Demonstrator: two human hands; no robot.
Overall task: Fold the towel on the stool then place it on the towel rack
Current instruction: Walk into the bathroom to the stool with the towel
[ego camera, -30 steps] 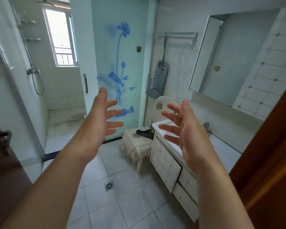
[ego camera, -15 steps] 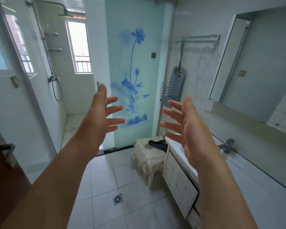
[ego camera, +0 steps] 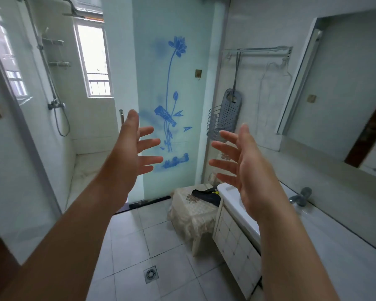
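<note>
A dark towel (ego camera: 206,196) lies crumpled on a stool (ego camera: 193,216) draped in a cream lace cover, standing in the corner beside the vanity. High on the back wall hangs a metal towel rack (ego camera: 258,49). Both my hands are raised in front of me, palms facing each other and fingers spread. My left hand (ego camera: 130,148) hovers before the glass panel; my right hand (ego camera: 243,168) is above the vanity's near end. Neither hand holds anything, and both are well short of the stool.
A white vanity (ego camera: 237,235) with sink and faucet (ego camera: 300,196) runs along the right wall under a mirror (ego camera: 345,88). A grey basket (ego camera: 224,116) hangs from the rack. A frosted glass panel (ego camera: 172,101) with a blue flower closes the shower. A floor drain (ego camera: 150,274) sits in the tiles.
The view has moved forward into the bathroom and tilted up slightly; the stool and rack look nearer. Both hands stay raised and spread, holding nothing.
</note>
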